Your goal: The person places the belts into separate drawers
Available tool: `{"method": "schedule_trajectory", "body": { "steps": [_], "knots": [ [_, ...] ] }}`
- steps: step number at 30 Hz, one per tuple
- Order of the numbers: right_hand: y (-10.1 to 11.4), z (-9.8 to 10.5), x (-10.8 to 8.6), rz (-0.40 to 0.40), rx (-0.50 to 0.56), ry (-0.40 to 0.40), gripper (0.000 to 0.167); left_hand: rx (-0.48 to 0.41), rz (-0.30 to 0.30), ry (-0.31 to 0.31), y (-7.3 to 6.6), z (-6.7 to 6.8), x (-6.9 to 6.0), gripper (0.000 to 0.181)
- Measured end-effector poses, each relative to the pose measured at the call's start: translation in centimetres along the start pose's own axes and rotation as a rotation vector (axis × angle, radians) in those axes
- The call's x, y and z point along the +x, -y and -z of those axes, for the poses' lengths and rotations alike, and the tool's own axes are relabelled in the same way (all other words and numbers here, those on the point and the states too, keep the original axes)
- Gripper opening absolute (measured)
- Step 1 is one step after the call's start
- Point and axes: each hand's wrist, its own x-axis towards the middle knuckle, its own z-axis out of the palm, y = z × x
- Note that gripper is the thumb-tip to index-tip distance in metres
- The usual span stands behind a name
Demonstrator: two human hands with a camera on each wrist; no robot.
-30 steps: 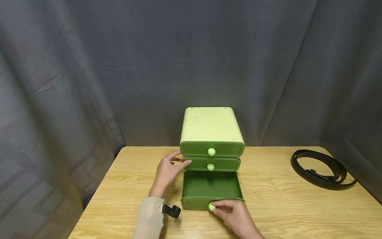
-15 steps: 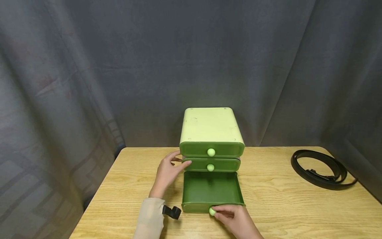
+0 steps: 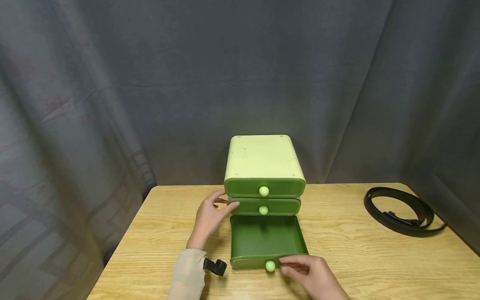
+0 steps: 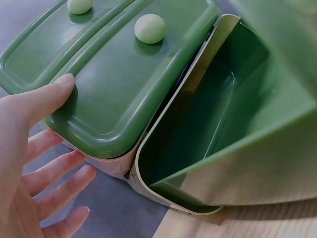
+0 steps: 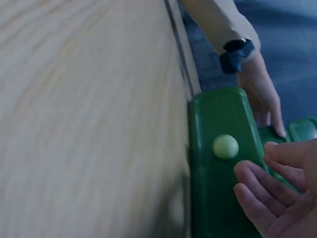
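Observation:
A pale-green cabinet (image 3: 264,156) with three dark-green drawers stands on the table. Its bottom drawer (image 3: 264,239) is pulled out, and I see nothing inside it. My left hand (image 3: 210,218) lies along the cabinet's left side, its thumb on the left end of the middle drawer's front (image 4: 124,84) and its fingers extended beside the cabinet. Just right of the bottom drawer's round knob (image 3: 270,266) is my right hand (image 3: 313,275), close to the drawer front and apart from the knob. In the right wrist view its loosely bent fingers (image 5: 257,203) hold nothing.
A coiled black belt (image 3: 401,227) lies on the right part of the wooden table (image 3: 356,258). A grey curtain (image 3: 187,91) hangs directly behind the table and cabinet. A black wrist strap (image 3: 215,266) is on the left sleeve.
The bottom drawer came out slightly further toward me. My right hand let go of its knob and shifted right. My left hand stays at the cabinet's side.

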Motion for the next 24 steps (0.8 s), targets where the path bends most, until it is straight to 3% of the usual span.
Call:
{"method": "schedule_trajectory", "body": {
  "steps": [8, 13, 24],
  "knots": [
    [0.6, 2.5, -0.7, -0.05, -0.117, -0.259, 0.016, 0.01, -0.005, 0.0, 0.2, -0.1, 0.1, 0.055],
    [0.0, 4.1, -0.8, 0.023, -0.243, -0.404, 0.015, -0.003, -0.005, -0.001, 0.2, 0.0, 0.2, 0.053],
    [-2.9, 8.8, -1.2, 0.036, -0.401, -0.472, 0.017, 0.003, 0.003, -0.001, 0.3, -0.1, 0.1, 0.053]
  ]
}}
